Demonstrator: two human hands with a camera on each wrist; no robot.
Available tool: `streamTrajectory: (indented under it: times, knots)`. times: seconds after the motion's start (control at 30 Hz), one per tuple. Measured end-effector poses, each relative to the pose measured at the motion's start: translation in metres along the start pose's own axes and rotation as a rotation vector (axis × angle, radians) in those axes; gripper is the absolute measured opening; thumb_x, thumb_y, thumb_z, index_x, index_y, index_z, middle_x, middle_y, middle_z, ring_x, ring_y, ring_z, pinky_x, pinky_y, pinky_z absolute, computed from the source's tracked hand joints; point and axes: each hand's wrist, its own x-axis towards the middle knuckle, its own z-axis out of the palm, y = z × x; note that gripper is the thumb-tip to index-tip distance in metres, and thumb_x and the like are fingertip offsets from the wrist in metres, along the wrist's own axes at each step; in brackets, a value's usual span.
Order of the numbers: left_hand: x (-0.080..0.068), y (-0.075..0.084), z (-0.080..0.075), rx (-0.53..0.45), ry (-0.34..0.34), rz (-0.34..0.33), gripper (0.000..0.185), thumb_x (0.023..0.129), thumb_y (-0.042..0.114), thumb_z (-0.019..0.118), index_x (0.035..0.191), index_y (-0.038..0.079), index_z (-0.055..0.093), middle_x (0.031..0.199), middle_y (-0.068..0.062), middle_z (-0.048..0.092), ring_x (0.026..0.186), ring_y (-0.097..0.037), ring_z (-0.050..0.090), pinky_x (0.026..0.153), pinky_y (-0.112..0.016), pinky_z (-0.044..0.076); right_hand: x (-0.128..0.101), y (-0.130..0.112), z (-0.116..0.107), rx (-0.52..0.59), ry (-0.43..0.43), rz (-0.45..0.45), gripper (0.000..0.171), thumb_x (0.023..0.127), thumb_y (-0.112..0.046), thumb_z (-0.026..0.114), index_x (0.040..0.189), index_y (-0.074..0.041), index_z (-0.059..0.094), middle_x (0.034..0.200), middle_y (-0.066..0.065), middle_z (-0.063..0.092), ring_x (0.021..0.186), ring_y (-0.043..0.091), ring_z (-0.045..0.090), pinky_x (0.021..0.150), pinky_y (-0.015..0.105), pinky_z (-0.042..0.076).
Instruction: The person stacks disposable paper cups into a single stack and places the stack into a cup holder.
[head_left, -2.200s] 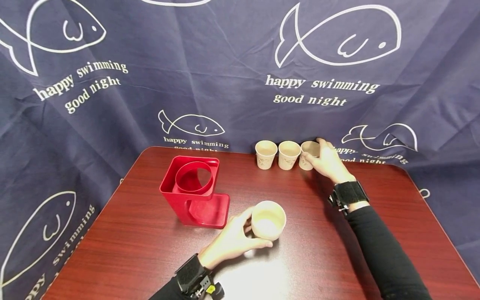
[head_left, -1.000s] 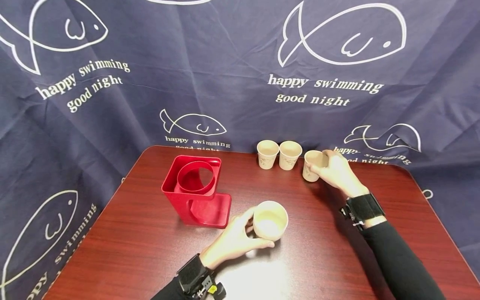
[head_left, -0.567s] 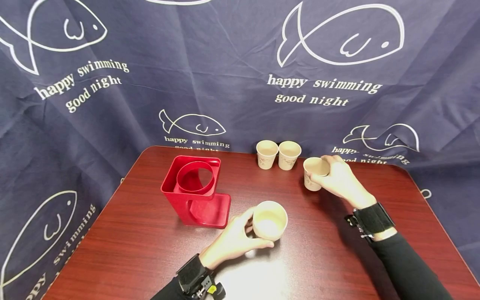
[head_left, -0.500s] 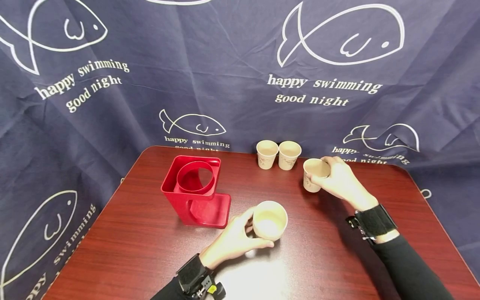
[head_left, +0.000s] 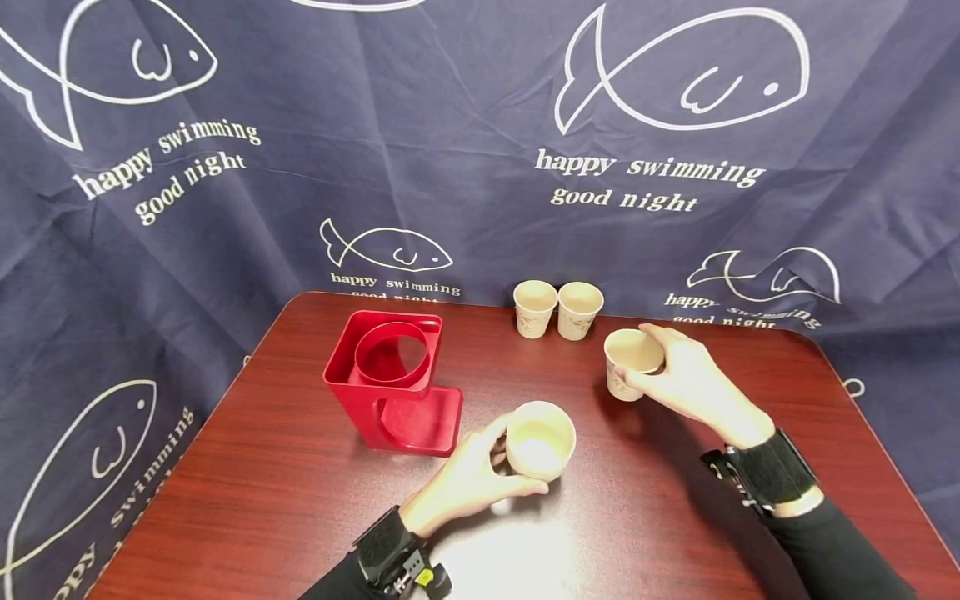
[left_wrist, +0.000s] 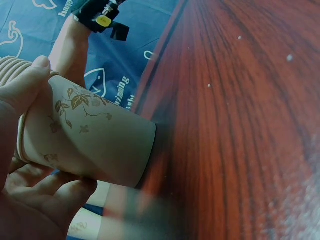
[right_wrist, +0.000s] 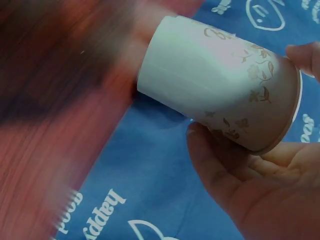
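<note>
A stack of nested cream paper cups (head_left: 538, 454) stands upright at the middle of the table. My left hand (head_left: 465, 483) grips it from the left, with thumb and fingers around the side. Several rims packed together and a brown leaf print show on the cup stack (left_wrist: 85, 130) in the left wrist view. My right hand (head_left: 693, 383) holds a single paper cup (head_left: 624, 385), mouth up, to the right of and behind the stack. Its thumb and fingers are near the rim of this printed paper cup (right_wrist: 215, 80) in the right wrist view.
Two more paper cups (head_left: 534, 321) (head_left: 576, 323) stand side by side at the table's back edge. A red plastic holder (head_left: 360, 417) with a round ring on top and a flat base stands left of the stack. A dark blue fish-print cloth (head_left: 480, 167) hangs behind the table (head_left: 285, 500).
The right hand has taken the rightmost cup from the back row and carried it toward the front. My left hand and the cup stack have stayed in place.
</note>
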Motion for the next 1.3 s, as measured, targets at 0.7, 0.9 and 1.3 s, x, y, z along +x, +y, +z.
streamTrajectory:
  times: [0.7, 0.9, 1.3]
  knots:
    - [0.001, 0.002, 0.000, -0.013, -0.005, -0.010, 0.078, 0.076, 0.042, 0.092, 0.143, 0.034, 0.054, 0.122, 0.010, 0.072, 0.114, -0.008, 0.067, 0.102, -0.028, 0.053, -0.025, -0.041, -0.018, 0.015, 0.033, -0.170, 0.069, 0.080, -0.028, 0.086, 0.139, -0.004, 0.058, 0.126, 0.010, 0.069, 0.100, 0.018, 0.064, 0.081, 0.021, 0.049]
    - [0.002, 0.001, 0.001, -0.022, -0.012, -0.013, 0.076, 0.076, 0.041, 0.092, 0.142, 0.035, 0.054, 0.122, 0.012, 0.071, 0.113, -0.008, 0.067, 0.102, -0.028, 0.054, -0.026, -0.053, -0.026, 0.045, 0.011, -0.203, 0.070, 0.081, -0.032, 0.087, 0.142, -0.011, 0.058, 0.130, 0.004, 0.068, 0.102, 0.012, 0.063, 0.083, 0.012, 0.046]
    - [0.002, 0.001, 0.001, -0.075, -0.021, -0.021, 0.076, 0.076, 0.037, 0.093, 0.141, 0.036, 0.054, 0.120, 0.011, 0.072, 0.111, -0.008, 0.069, 0.101, -0.025, 0.054, -0.029, -0.069, -0.035, 0.047, 0.019, -0.268, 0.071, 0.079, -0.030, 0.088, 0.141, -0.012, 0.058, 0.131, 0.002, 0.067, 0.109, 0.014, 0.064, 0.092, 0.008, 0.041]
